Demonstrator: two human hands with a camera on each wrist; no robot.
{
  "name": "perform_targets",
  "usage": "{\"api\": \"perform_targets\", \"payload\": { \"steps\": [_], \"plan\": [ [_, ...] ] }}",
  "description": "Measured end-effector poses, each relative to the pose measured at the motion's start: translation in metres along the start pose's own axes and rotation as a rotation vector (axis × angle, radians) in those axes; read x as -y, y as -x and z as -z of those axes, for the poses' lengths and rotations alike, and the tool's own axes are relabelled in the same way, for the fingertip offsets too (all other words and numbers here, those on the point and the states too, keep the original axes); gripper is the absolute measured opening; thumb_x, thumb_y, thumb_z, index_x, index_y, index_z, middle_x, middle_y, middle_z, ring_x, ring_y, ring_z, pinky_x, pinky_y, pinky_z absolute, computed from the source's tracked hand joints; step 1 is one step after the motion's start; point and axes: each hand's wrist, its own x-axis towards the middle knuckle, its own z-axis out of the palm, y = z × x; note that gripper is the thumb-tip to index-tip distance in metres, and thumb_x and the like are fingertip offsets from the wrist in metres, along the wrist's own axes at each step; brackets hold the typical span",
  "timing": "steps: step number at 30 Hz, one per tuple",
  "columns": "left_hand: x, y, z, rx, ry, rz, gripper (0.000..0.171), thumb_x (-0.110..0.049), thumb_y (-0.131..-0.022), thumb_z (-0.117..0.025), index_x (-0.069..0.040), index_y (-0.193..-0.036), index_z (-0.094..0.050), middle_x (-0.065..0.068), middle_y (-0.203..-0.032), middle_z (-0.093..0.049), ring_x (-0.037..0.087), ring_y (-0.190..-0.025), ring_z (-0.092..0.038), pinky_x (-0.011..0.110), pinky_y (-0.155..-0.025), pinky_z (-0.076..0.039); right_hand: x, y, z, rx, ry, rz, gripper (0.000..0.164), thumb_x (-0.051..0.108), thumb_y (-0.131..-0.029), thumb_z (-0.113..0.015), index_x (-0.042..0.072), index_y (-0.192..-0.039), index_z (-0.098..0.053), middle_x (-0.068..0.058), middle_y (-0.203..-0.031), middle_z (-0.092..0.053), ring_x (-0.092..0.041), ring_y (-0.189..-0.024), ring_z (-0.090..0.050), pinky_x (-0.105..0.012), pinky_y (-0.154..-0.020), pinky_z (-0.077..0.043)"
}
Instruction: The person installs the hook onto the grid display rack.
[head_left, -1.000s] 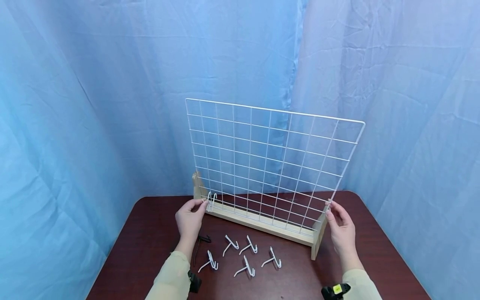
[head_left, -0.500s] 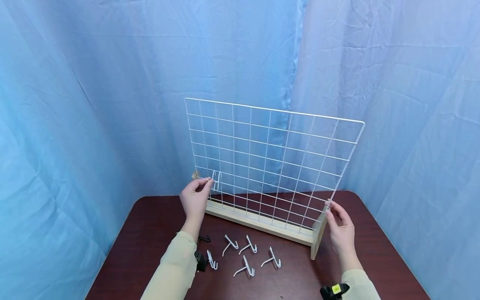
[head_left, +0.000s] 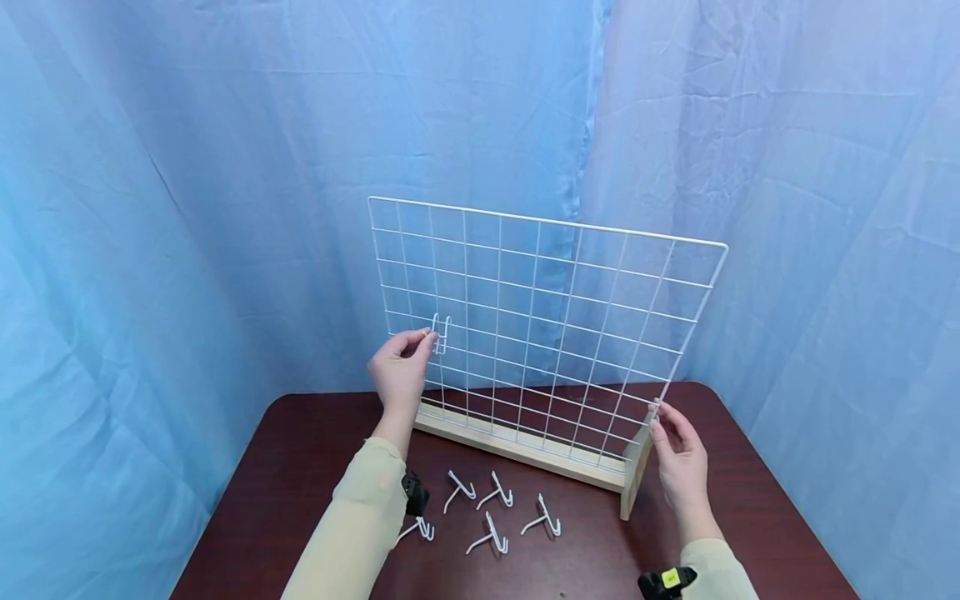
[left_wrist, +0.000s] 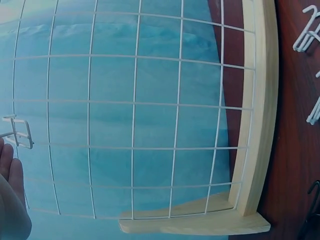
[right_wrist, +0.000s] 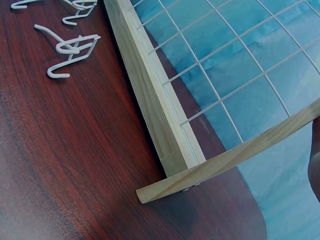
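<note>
Table (head_left: 270,500) runs past both ends of the stand (head_left: 517,450), right grip (head_left: 684,468) holding one, left grip (head_left: 401,375) pinching a white hook (head_left: 441,337).

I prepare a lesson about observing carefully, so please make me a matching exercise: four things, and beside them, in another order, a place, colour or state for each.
Things:
1. Left hand
2. Right hand
3. Wire grid
4. Curtain

Descriptions:
A. at the right end of the wooden stand
B. blue, hanging in the background
C. pinching a white hook
D. white, set into the stand

Pairs: 1-C, 2-A, 3-D, 4-B
</note>
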Motion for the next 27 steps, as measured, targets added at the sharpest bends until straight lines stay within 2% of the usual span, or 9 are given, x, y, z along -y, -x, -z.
{"api": "perform_targets", "payload": {
  "steps": [7, 17, 27],
  "plan": [
    [-0.007, -0.005, -0.006, -0.010, 0.017, 0.018, 0.009, -0.006, -0.081, -0.082, -0.003, -0.089, -0.079, 0.008, -0.086, -0.075, 0.007, -0.069, -0.066, 0.014, -0.062, -0.053, -0.015, -0.003, 0.007, -0.007, 0.013, 0.004, 0.034, -0.017, -0.094, -0.052, -0.019, -0.128, -0.051, 0.006, -0.112, -0.070, -0.008, -0.106, -0.062, -0.013, -0.088, -0.049],
    [-0.014, -0.019, -0.014, -0.073, 0.055, 0.072, 0.009, -0.005, -0.081, -0.082, -0.002, -0.089, -0.079, 0.010, -0.087, -0.075, 0.002, -0.068, -0.064, 0.014, -0.062, -0.053, -0.014, -0.001, 0.007, -0.002, 0.019, 0.016, 0.033, -0.015, -0.095, -0.053, -0.019, -0.128, -0.051, 0.006, -0.113, -0.070, -0.007, -0.106, -0.062, -0.014, -0.089, -0.048],
    [-0.014, -0.033, -0.013, -0.152, 0.091, 0.148, 0.012, -0.006, -0.080, -0.082, -0.001, -0.090, -0.078, 0.012, -0.088, -0.075, 0.003, -0.069, -0.064, 0.016, -0.064, -0.054, -0.016, 0.000, 0.007, -0.006, -0.015, 0.015, 0.034, -0.016, -0.094, -0.052, -0.019, -0.128, -0.051, 0.005, -0.113, -0.071, -0.007, -0.105, -0.062, -0.013, -0.088, -0.049]
  ]
}}
